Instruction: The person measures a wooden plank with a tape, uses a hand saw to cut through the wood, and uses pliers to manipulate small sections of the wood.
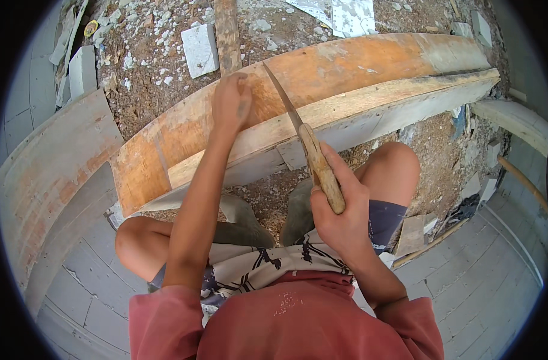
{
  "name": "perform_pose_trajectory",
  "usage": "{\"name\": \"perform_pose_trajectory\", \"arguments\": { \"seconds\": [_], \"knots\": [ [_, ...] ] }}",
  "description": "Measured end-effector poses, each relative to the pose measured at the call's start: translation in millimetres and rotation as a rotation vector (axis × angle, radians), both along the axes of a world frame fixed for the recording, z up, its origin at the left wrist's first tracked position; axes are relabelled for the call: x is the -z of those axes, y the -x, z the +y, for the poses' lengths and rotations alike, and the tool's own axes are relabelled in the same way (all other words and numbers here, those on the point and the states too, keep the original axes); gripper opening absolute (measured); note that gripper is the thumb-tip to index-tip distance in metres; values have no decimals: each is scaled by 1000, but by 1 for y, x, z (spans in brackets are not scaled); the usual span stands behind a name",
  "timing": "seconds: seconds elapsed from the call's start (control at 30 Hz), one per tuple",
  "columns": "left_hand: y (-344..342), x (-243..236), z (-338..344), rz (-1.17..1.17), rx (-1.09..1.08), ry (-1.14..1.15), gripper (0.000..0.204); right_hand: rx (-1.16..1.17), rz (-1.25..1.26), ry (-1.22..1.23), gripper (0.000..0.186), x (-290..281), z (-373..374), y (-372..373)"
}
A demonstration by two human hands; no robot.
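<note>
A curved wooden form (193, 129) with an orange-brown plywood face and a pale timber edge lies across in front of me. My left hand (230, 103) is closed at its far edge, left of the middle, with fingertips curled and partly hidden. My right hand (344, 207) is wrapped round the worn wooden handle of a handsaw (313, 147), index finger along the handle's side. The saw's narrow, tapering metal blade slants away to the upper left across the form, its tip near the far edge. I cannot make out its teeth or any cut.
Another curved wooden panel (58, 174) stands at the left. Beyond the form lie a white block (200, 50), a narrow plank (227, 36) and scattered rubble. A wooden stick (524, 183) and offcuts (413, 233) are at the right. My bent knees are close to the form's near side.
</note>
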State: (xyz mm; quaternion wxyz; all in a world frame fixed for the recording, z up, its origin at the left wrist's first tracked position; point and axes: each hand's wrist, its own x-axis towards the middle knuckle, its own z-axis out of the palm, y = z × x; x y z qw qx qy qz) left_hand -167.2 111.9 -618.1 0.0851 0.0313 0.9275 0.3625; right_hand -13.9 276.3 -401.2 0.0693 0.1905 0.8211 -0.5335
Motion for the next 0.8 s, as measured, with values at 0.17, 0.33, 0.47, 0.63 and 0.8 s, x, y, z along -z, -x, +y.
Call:
{"name": "perform_pose_trajectory", "arguments": {
  "seconds": [0.17, 0.33, 0.47, 0.63, 0.8],
  "knots": [
    [67, 79, 0, -168, 161, 116, 30, -24, 40, -21, 60, 18, -4, 5],
    [93, 106, 6, -350, 243, 191, 40, -9, 58, 26, 61, 25, -6, 4],
    [101, 106, 13, -523, 214, 143, 44, 43, 72, 30, 59, 32, -1, 3],
    [107, 93, 12, -543, 157, 160, 49, 41, 30, 22, 58, 40, -3, 4],
    [109, 66, 9, -469, 105, 109, 48, 55, 142, -6, 59, 28, -8, -15]
  ]
}}
